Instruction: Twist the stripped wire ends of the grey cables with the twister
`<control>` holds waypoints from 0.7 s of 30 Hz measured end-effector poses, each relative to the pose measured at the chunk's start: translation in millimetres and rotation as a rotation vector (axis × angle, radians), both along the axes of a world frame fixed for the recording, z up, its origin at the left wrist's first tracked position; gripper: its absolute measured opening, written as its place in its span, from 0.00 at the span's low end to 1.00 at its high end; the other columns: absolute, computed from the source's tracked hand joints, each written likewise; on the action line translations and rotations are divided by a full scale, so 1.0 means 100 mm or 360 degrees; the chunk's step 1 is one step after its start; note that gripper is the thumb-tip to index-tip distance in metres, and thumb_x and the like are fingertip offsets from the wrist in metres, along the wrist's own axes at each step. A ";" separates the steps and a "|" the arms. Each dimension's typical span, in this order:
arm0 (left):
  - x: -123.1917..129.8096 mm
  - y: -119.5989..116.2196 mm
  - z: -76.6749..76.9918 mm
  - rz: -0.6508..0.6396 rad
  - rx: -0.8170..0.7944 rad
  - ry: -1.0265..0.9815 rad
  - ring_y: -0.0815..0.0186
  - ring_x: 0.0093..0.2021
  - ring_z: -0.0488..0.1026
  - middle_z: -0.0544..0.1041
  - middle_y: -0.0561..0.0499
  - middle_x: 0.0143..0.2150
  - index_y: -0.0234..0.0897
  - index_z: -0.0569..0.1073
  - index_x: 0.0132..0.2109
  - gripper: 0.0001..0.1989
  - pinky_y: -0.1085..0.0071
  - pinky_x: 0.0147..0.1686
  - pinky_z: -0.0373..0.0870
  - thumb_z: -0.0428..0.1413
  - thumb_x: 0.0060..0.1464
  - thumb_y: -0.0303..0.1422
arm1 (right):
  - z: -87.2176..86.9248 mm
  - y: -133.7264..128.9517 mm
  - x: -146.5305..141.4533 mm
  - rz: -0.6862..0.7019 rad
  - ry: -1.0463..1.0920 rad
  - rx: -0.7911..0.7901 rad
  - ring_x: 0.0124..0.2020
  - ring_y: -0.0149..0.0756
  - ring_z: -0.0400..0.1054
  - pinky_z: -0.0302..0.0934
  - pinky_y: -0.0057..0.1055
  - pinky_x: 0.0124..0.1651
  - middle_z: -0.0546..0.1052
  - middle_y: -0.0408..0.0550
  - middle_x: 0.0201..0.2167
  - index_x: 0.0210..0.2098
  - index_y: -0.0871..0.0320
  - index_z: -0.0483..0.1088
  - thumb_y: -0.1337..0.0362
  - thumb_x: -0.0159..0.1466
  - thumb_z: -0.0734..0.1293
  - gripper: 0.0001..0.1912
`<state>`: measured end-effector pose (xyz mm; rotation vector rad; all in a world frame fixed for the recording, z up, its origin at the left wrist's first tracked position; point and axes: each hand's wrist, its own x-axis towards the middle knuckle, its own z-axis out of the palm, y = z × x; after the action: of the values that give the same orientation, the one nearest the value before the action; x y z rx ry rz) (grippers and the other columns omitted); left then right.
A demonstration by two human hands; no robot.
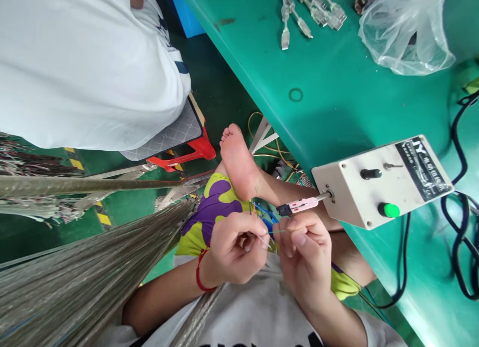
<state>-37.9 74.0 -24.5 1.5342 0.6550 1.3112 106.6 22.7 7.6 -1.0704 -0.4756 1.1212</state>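
We read "JY" on the white box (pixel 348 189); lettering (pixel 316 340) on our shirt (pixel 258 307) is cut off. Our left hand (pixel 239 249) and right hand (pixel 309 259) pinch a green wire (pixel 277 231).

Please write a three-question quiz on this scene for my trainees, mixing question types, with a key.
1. What runs between the left hand and right hand? a) silver scissors b) thin green wire c) wooden ruler
2. True or false: a crumpled clear plastic bag lies on the glossy green table.
3. Fill in: the red cord bracelet circles the ____ wrist.

Key: 1. b; 2. true; 3. left.
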 end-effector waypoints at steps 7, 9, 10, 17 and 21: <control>0.01 0.08 0.01 0.0162 0.0012 0.0033 0.76 0.20 0.64 0.78 0.59 0.34 0.41 0.74 0.53 0.10 0.79 0.20 0.62 0.64 0.74 0.23 | -0.03 0.12 0.17 -0.0103 -0.0099 -0.0001 0.22 0.32 0.61 0.63 0.28 0.30 0.73 0.38 0.20 0.34 0.52 0.84 0.49 0.75 0.80 0.17; 0.02 0.09 0.01 0.0166 0.0009 0.0037 0.77 0.20 0.63 0.77 0.60 0.33 0.42 0.74 0.53 0.10 0.79 0.20 0.61 0.64 0.73 0.23 | -0.04 0.14 0.17 -0.0153 -0.0130 -0.0029 0.22 0.32 0.63 0.62 0.28 0.29 0.73 0.39 0.19 0.32 0.52 0.82 0.44 0.75 0.80 0.22; 0.03 0.09 0.01 0.0166 0.0009 0.0038 0.77 0.20 0.63 0.77 0.60 0.33 0.42 0.74 0.53 0.10 0.78 0.20 0.61 0.64 0.73 0.23 | -0.05 0.15 0.16 -0.0170 -0.0147 -0.0060 0.22 0.32 0.63 0.62 0.28 0.29 0.73 0.39 0.19 0.31 0.52 0.81 0.43 0.76 0.80 0.24; 0.08 0.12 0.02 0.0141 -0.0006 0.0011 0.76 0.20 0.61 0.75 0.61 0.33 0.43 0.74 0.53 0.11 0.78 0.19 0.59 0.64 0.73 0.23 | -0.07 0.15 0.13 -0.0062 -0.0141 -0.0211 0.24 0.35 0.67 0.62 0.31 0.27 0.77 0.40 0.25 0.51 0.53 0.86 0.38 0.77 0.76 0.24; 0.10 0.13 0.01 0.0142 -0.0031 0.0022 0.77 0.19 0.60 0.74 0.60 0.33 0.43 0.74 0.53 0.10 0.77 0.19 0.57 0.63 0.75 0.24 | -0.10 0.16 0.13 -0.0075 -0.0119 -0.0142 0.21 0.33 0.60 0.58 0.30 0.27 0.71 0.36 0.18 0.56 0.53 0.87 0.39 0.79 0.77 0.23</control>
<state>-27.6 86.6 -23.0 1.5142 0.7503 1.3580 119.5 38.7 -2.4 -1.1992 -0.4604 1.0720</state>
